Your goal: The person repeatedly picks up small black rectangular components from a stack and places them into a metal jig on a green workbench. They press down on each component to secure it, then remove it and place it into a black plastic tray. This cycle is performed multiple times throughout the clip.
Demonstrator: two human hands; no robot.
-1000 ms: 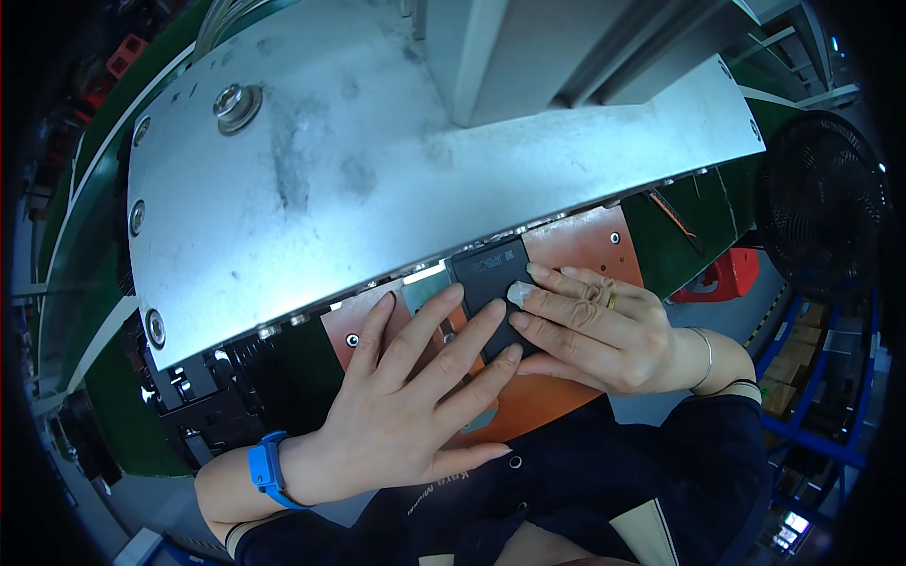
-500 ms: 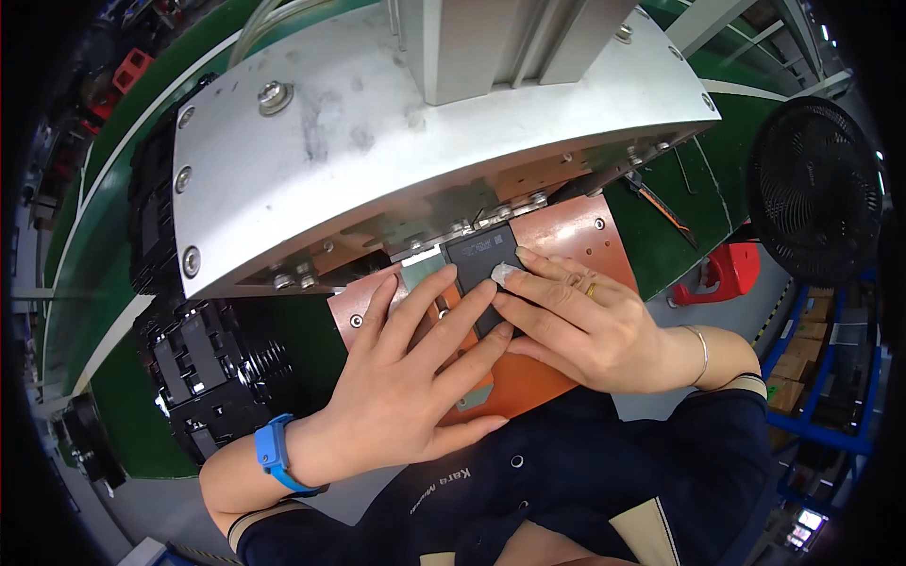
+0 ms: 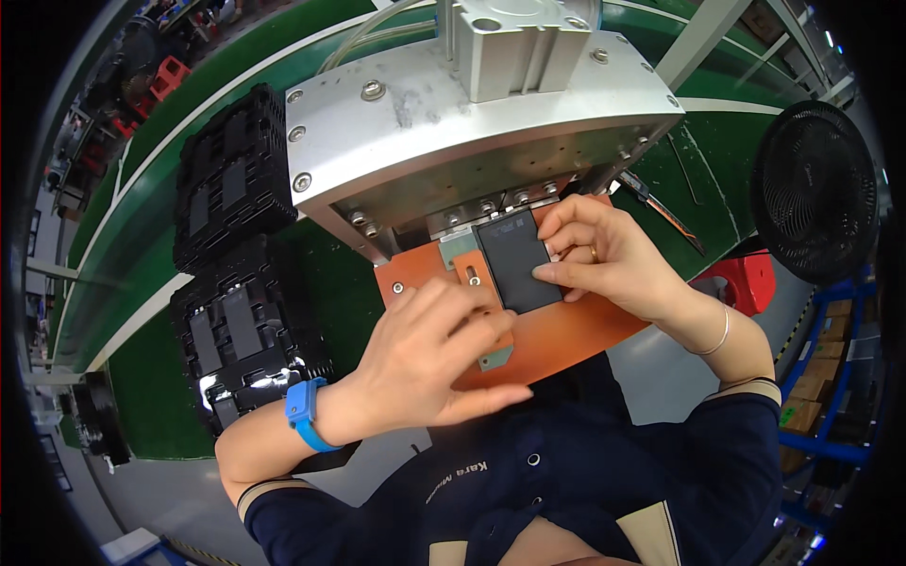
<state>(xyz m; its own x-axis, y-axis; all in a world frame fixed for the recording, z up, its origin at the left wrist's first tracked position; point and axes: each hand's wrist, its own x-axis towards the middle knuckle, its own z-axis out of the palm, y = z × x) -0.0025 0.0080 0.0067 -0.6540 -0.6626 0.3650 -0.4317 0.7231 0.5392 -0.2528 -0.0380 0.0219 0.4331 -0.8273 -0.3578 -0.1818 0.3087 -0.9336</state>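
A flat black rectangular part [image 3: 516,261] lies on the orange base plate [image 3: 566,335] under a large metal press head [image 3: 462,123]. My right hand [image 3: 604,255] rests against the black part's right edge, fingertips touching it. My left hand [image 3: 429,363] lies on the orange plate just below and left of the part, fingers curled over a small grey-green piece [image 3: 495,358]. A blue band [image 3: 304,415] sits on my left wrist.
Two black trays [image 3: 245,330] [image 3: 226,189] holding dark parts lie on the green bench [image 3: 349,302] at left. A black fan [image 3: 816,189] stands at right, with a red stool [image 3: 746,283] below it. A thin tool [image 3: 661,212] lies on the bench right of the press.
The view has pulled back, showing the whole press head. My left hand slid down off the black part and its fingers curled; my right hand stays at the part's right edge.
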